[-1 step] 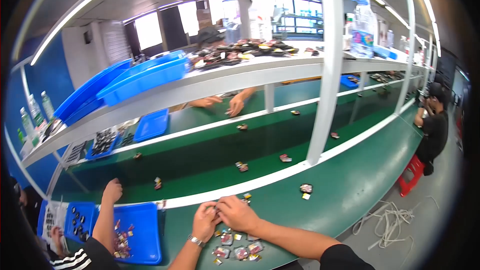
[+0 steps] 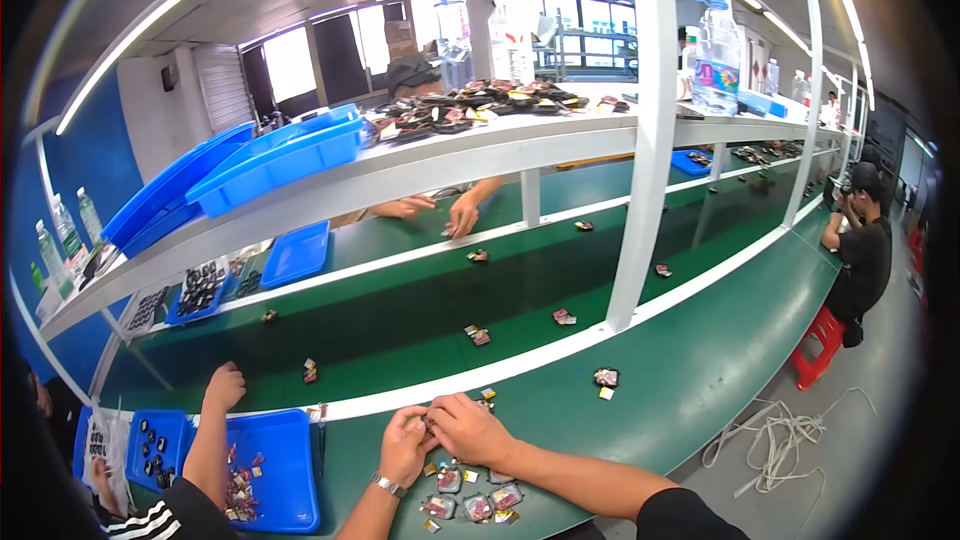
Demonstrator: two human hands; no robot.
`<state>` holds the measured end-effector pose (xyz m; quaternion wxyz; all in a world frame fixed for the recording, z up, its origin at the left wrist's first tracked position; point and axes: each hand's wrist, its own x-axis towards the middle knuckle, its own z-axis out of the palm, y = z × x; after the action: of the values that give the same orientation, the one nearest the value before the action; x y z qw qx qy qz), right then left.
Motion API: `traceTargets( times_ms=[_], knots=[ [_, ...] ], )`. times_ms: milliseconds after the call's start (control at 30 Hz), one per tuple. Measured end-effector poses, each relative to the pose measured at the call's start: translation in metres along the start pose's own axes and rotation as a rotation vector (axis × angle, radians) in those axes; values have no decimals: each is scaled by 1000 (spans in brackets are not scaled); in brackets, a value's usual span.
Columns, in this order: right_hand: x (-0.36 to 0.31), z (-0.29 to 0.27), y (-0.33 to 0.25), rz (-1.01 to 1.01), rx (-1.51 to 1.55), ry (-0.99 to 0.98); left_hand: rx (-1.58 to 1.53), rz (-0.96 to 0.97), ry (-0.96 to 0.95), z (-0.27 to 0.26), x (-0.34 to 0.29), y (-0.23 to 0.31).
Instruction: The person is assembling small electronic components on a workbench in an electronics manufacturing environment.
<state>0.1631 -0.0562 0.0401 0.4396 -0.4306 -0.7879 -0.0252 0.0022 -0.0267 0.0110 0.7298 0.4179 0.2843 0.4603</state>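
My left hand [image 2: 405, 445], with a metal watch on its wrist, and my right hand [image 2: 468, 428] meet over the green bench [image 2: 690, 390]. The fingers of both are closed together at a small dark piece [image 2: 430, 421], mostly hidden, whose kind I cannot make out. Just below my hands lies a group of small clear-and-reddish electronic parts [image 2: 477, 508] with yellow and white tabs. Another such part [image 2: 606, 377] rests to the right of my right hand. One more part [image 2: 487, 395] is partly hidden behind my right hand.
Left of me a blue tray [image 2: 300, 460] holds small reddish parts; a co-worker's arm [image 2: 212, 440] reaches past it. The dark green belt [image 2: 400, 325] carries spaced-out parts. Beyond a white post [image 2: 640, 140] and loaded shelf [image 2: 450, 155], another person's hands [image 2: 465, 210] work.
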Motion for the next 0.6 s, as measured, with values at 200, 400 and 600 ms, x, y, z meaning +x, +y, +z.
traceTargets(
  times_ms=[200, 400, 600],
  knots=[
    [-6, -6, 9, 47, 9, 2, -24, -15, -47, 1, 9, -9],
    [-7, -1, 10, 41, 32, 26, 40, -9, 1, 10, 6, -4],
    [-10, -1, 6, 24, 27, 25, 160, 89, 69, 7, 8, -12]
  ],
)
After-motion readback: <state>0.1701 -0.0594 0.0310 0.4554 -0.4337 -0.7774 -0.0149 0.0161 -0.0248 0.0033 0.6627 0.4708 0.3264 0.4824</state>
